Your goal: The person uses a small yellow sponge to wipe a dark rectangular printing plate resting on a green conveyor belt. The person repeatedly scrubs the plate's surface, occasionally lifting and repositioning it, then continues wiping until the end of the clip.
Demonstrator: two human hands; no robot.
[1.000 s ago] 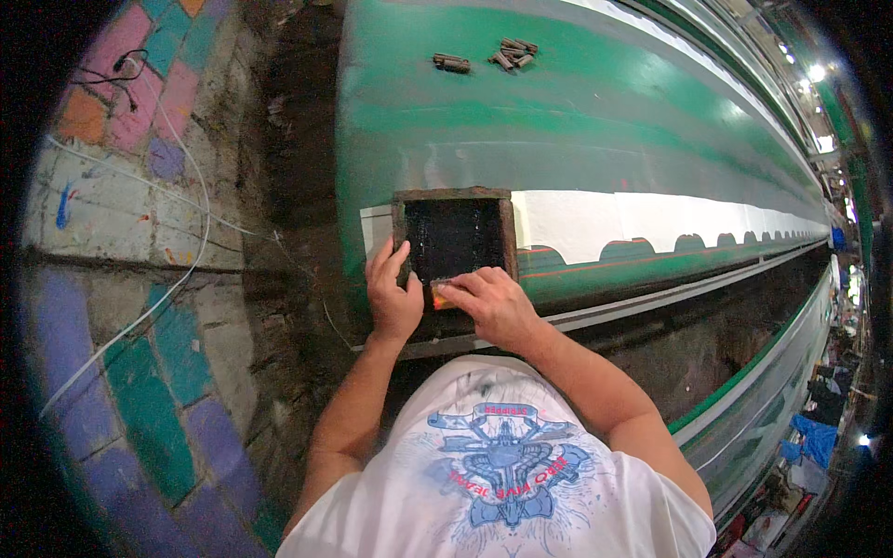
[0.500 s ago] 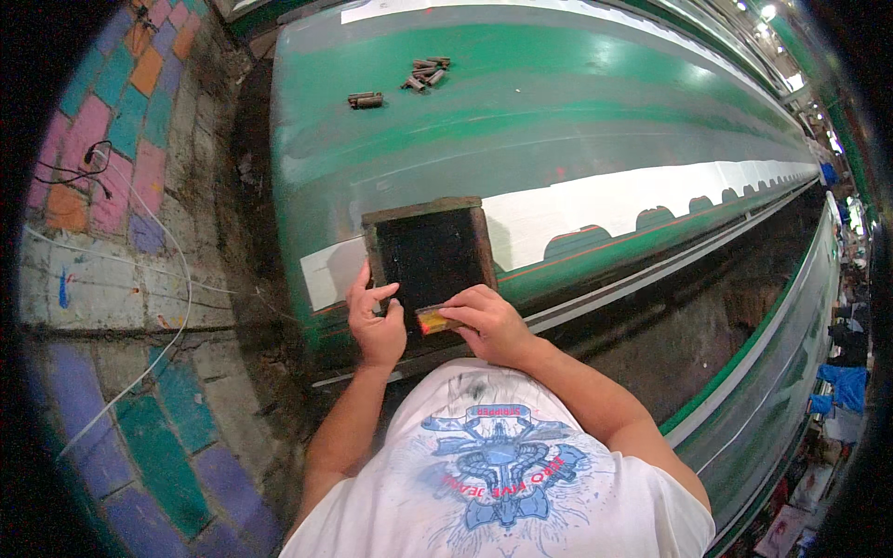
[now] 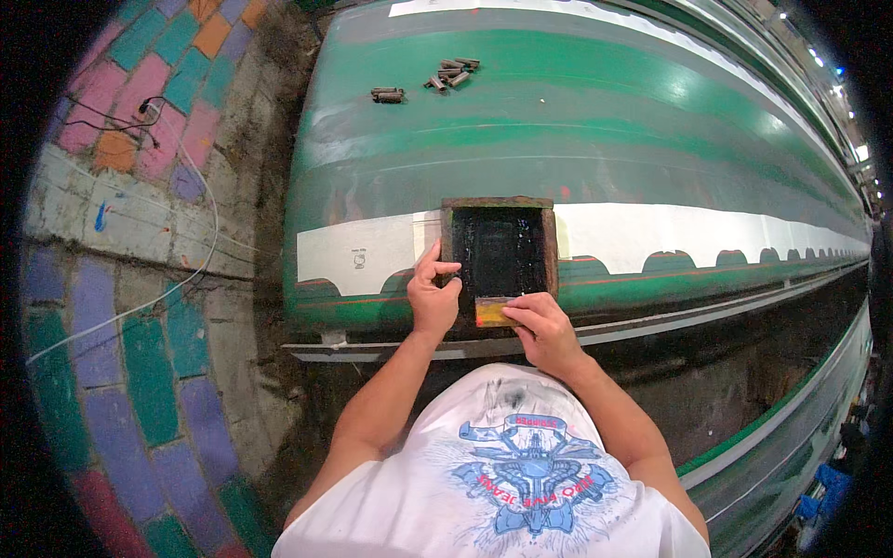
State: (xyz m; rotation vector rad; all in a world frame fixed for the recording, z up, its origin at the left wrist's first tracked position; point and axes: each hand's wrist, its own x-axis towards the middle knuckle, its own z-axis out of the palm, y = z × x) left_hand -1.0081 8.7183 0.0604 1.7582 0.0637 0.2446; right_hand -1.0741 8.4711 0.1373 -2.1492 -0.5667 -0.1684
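Note:
A dark wooden screen frame (image 3: 551,249), its mesh coated with black (image 3: 502,242), lies over a long white paper strip (image 3: 651,223) on a green table. My left hand (image 3: 434,293) grips the frame's left side, fingers bent along it. My right hand (image 3: 544,330) holds a yellow-orange squeegee (image 3: 490,312) at the near end of the mesh. Left of the frame the paper (image 3: 353,232) bears a small dark printed figure.
The green table (image 3: 521,139) runs far rightward, with several dark metal cylinders (image 3: 451,74) on it and a metal rail (image 3: 312,352) along its near edge. Cords (image 3: 209,214) lie on painted blocks at the left. Another table runs along the lower right.
The frame and both hands have shifted right along the table, uncovering more paper and a small print at the left. The head view has shifted too.

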